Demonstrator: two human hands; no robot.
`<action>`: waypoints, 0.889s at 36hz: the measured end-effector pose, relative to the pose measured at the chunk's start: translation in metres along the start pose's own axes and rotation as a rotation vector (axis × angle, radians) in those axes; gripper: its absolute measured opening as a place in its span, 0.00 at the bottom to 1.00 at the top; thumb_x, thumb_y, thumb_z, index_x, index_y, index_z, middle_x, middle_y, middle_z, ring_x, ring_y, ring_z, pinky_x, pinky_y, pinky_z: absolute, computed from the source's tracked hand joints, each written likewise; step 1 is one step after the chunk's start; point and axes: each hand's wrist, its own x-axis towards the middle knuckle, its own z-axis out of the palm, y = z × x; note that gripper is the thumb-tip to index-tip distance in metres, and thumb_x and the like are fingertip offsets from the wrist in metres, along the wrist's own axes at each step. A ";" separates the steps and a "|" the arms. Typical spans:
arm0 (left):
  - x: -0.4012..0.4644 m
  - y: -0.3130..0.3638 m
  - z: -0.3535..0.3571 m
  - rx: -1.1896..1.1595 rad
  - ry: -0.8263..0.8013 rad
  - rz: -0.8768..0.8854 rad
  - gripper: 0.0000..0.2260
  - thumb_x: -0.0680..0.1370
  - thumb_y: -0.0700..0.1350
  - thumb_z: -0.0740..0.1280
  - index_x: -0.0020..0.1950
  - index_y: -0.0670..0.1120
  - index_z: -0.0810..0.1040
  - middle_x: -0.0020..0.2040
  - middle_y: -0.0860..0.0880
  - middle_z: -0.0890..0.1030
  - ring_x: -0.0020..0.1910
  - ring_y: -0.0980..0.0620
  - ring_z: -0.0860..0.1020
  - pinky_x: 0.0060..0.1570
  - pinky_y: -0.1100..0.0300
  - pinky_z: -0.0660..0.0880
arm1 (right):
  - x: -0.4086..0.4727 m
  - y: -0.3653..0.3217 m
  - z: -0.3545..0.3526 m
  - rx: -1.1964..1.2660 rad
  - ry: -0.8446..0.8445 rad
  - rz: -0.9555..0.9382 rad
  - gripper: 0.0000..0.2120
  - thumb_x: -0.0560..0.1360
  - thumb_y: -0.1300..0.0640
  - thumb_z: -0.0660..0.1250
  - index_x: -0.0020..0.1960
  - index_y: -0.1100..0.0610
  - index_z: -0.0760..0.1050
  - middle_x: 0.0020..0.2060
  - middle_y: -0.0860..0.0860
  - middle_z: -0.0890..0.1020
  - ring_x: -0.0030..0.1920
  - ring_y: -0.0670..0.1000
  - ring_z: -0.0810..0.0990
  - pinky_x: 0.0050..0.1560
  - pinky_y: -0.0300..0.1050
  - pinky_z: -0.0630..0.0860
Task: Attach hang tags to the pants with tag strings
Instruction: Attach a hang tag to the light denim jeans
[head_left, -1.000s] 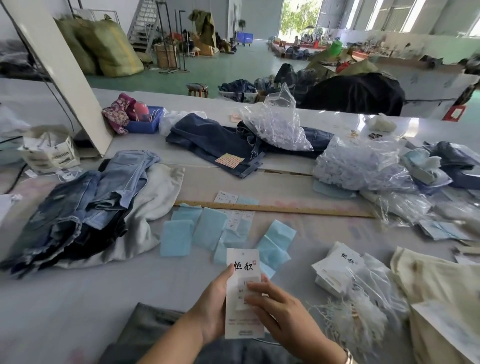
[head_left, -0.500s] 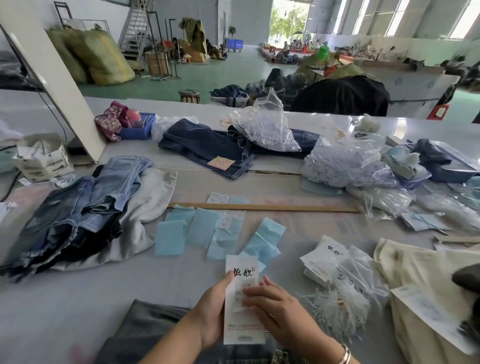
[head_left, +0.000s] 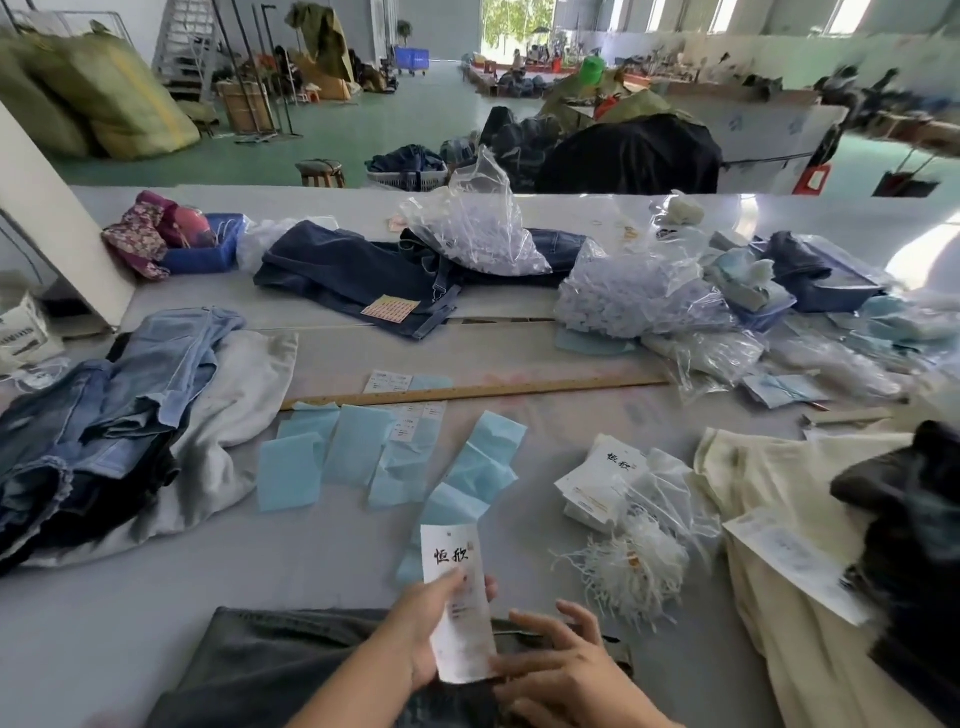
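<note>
A long white hang tag (head_left: 457, 597) with black characters stands upright in my left hand (head_left: 423, 621), whose thumb presses its face. My right hand (head_left: 558, 667) touches the tag's lower right edge, fingers spread over the dark grey pants (head_left: 270, 665) lying at the table's near edge. A bundle of white tag strings (head_left: 631, 571) lies just right of my hands. A stack of white hang tags (head_left: 597, 486) sits beyond it, partly under clear plastic.
Several light blue paper pieces (head_left: 358, 457) lie ahead, before a wooden ruler (head_left: 467, 392). Piled jeans (head_left: 104, 415) sit left, dark jeans (head_left: 353, 275) farther back, cream cloth (head_left: 779, 499) and a dark garment (head_left: 914, 545) right. Plastic bags (head_left: 639, 296) crowd the back right.
The tag and both hands have dropped lower in view over the grey pants. My right hand slid from the tag's face down to its lower right edge.
</note>
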 end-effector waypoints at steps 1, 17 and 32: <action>0.004 -0.001 0.001 0.070 0.032 0.018 0.10 0.81 0.41 0.63 0.49 0.37 0.81 0.38 0.41 0.84 0.37 0.44 0.80 0.39 0.54 0.76 | 0.000 0.016 -0.011 -0.083 -0.084 -0.112 0.32 0.77 0.70 0.58 0.47 0.29 0.75 0.41 0.32 0.82 0.48 0.35 0.80 0.54 0.31 0.72; 0.052 -0.018 0.042 0.487 0.272 0.264 0.39 0.77 0.33 0.63 0.77 0.59 0.45 0.55 0.50 0.74 0.43 0.47 0.79 0.40 0.53 0.78 | 0.076 0.163 -0.067 -0.189 -0.234 0.617 0.10 0.73 0.68 0.66 0.51 0.60 0.83 0.48 0.56 0.82 0.50 0.59 0.80 0.50 0.46 0.72; 0.063 -0.038 0.099 1.066 0.131 0.576 0.21 0.79 0.33 0.53 0.65 0.49 0.78 0.65 0.46 0.75 0.64 0.46 0.74 0.63 0.59 0.69 | 0.086 0.179 -0.061 -0.175 -0.498 0.651 0.05 0.73 0.51 0.70 0.42 0.52 0.79 0.41 0.48 0.79 0.44 0.50 0.78 0.43 0.41 0.70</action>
